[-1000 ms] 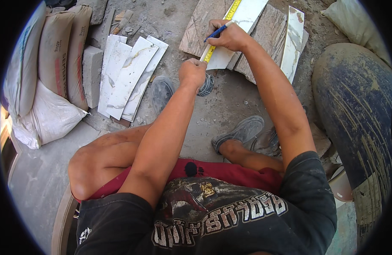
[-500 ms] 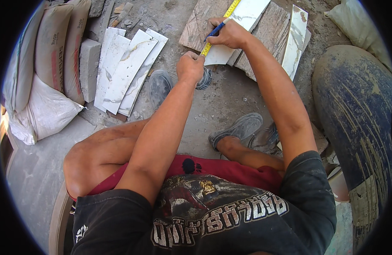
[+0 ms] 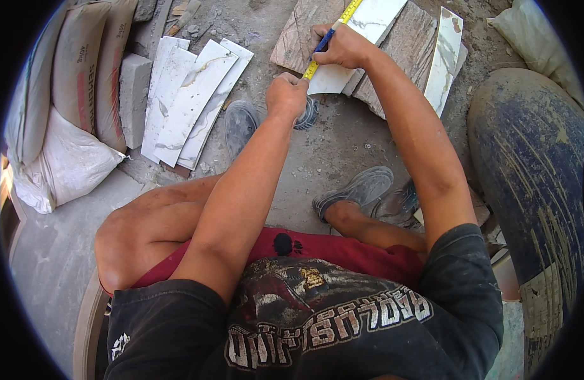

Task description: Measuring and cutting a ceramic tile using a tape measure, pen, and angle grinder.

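My left hand is closed on the lower end of a yellow tape measure. The tape stretches along a white marble-patterned tile strip, which lies on rough pinkish stone slabs. Just above it, my right hand grips a blue pen against the tape's left side; the pen's tip is hard to make out. Another narrow tile strip lies on the slabs to the right.
Several cut white tiles are stacked left of my feet. Filled sacks and a grey block stand at the left. A large dark, mud-streaked rounded object is at the right, below a pale sack.
The view has shifted slightly. My right hand and the pen have moved a little upward along the tape, while both hands keep their grips.
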Action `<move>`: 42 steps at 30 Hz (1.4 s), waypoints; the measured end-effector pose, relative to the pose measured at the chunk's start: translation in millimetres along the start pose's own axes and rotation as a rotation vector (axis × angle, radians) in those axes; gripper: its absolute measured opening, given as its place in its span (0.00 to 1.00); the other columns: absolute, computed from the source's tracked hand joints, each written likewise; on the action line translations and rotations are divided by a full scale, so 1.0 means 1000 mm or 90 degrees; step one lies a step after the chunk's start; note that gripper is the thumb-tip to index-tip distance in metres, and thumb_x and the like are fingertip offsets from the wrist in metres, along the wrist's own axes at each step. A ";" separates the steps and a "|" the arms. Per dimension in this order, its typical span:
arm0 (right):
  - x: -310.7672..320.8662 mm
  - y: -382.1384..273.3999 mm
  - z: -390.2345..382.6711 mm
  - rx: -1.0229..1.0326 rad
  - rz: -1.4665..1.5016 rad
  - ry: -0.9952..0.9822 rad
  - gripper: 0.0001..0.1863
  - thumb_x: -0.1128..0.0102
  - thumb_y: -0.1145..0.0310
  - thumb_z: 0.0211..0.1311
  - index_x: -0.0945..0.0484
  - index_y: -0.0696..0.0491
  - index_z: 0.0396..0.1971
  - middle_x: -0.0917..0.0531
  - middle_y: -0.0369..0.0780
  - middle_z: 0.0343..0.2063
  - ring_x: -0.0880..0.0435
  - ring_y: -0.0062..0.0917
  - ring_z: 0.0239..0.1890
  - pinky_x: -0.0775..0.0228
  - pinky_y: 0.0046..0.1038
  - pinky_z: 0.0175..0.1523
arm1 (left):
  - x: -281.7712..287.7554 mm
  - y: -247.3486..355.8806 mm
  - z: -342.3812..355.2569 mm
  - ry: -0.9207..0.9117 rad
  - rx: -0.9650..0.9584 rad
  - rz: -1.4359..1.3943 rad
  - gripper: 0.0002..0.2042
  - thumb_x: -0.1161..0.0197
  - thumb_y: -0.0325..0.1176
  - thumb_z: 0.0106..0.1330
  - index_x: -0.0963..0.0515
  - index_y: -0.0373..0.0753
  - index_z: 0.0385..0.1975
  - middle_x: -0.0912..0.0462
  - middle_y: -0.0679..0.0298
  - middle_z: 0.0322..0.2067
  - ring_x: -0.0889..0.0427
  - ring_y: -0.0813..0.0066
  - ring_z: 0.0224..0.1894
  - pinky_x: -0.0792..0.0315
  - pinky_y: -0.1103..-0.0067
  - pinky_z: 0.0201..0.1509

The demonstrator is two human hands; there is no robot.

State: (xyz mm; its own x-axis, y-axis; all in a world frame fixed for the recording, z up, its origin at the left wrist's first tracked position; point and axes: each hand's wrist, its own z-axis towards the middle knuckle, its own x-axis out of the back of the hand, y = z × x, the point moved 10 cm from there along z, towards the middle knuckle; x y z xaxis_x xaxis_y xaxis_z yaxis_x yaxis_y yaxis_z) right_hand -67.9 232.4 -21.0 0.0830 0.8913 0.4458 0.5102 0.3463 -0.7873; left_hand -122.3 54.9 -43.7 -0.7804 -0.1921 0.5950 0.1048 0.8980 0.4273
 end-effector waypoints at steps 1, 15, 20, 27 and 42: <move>-0.001 0.000 0.000 0.001 0.000 0.000 0.19 0.27 0.59 0.48 0.25 0.58 0.28 0.16 0.46 0.25 0.18 0.38 0.28 0.25 0.37 0.40 | -0.001 -0.001 0.001 -0.002 0.003 -0.006 0.13 0.31 0.42 0.61 0.15 0.36 0.32 0.12 0.51 0.32 0.13 0.55 0.38 0.24 0.66 0.46; -0.005 0.007 0.003 0.032 -0.014 0.021 0.17 0.29 0.62 0.47 0.28 0.56 0.25 0.24 0.40 0.20 0.29 0.28 0.24 0.32 0.33 0.33 | -0.003 0.000 0.000 0.005 -0.005 0.011 0.13 0.31 0.42 0.61 0.15 0.37 0.31 0.12 0.52 0.32 0.13 0.53 0.38 0.23 0.65 0.45; -0.003 0.004 0.001 0.040 -0.023 0.028 0.17 0.29 0.62 0.46 0.27 0.56 0.26 0.24 0.40 0.20 0.29 0.28 0.24 0.31 0.33 0.34 | -0.005 0.000 -0.003 -0.007 0.004 -0.008 0.13 0.31 0.43 0.60 0.14 0.37 0.31 0.12 0.50 0.32 0.13 0.54 0.38 0.23 0.65 0.46; -0.005 0.001 0.000 0.042 0.005 0.021 0.15 0.29 0.63 0.47 0.26 0.56 0.27 0.21 0.40 0.20 0.26 0.28 0.24 0.30 0.33 0.34 | -0.005 -0.002 0.000 -0.001 0.004 -0.009 0.13 0.31 0.42 0.60 0.14 0.37 0.32 0.12 0.50 0.32 0.13 0.53 0.39 0.23 0.65 0.46; -0.005 -0.003 -0.003 0.055 -0.016 0.017 0.16 0.30 0.63 0.48 0.28 0.56 0.27 0.21 0.42 0.20 0.26 0.32 0.24 0.30 0.35 0.34 | -0.007 -0.004 0.000 -0.005 0.012 -0.014 0.13 0.31 0.42 0.60 0.14 0.37 0.32 0.12 0.50 0.34 0.13 0.53 0.40 0.23 0.65 0.47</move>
State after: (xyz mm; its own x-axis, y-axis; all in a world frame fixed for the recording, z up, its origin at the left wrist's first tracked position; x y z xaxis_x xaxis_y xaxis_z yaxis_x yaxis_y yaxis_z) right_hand -67.6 226.4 -19.3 0.0948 0.8740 0.4766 0.4371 0.3936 -0.8087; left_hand -117.1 52.9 -49.5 -0.7869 -0.2095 0.5804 0.0755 0.9008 0.4276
